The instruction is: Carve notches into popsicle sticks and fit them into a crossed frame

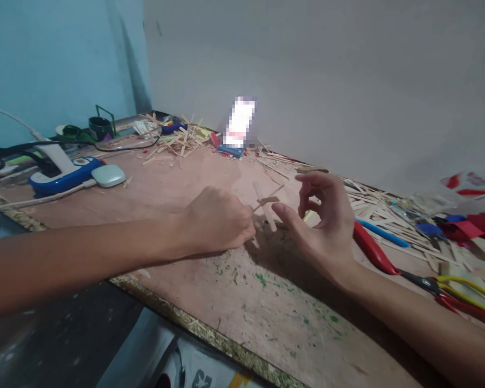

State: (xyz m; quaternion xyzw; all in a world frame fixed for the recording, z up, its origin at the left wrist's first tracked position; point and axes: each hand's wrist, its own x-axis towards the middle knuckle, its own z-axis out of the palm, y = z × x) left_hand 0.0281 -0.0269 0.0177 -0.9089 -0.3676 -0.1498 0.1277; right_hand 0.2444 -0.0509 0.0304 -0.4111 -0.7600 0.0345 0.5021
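Observation:
My left hand (220,218) is closed in a fist over the tabletop. It grips one end of a small crossed piece made of wooden craft sticks (269,216), whose arms stick out to the right of the knuckles. My right hand (325,215) is open just right of that piece, thumb and curled fingers apart, holding nothing. Its thumb tip is close to the sticks; whether they touch, I cannot tell. Beyond the right wrist lie red-handled pliers (374,248) and a blue stick-like tool (382,231).
Loose craft sticks pile up at the back (184,141) and right. A phone (240,121) with a bright, blurred screen leans on the wall. A blue-and-white power strip (64,175) and cables are at left, yellow-and-red scissors handles (469,288) at right. The board's edge (186,318) runs along the front.

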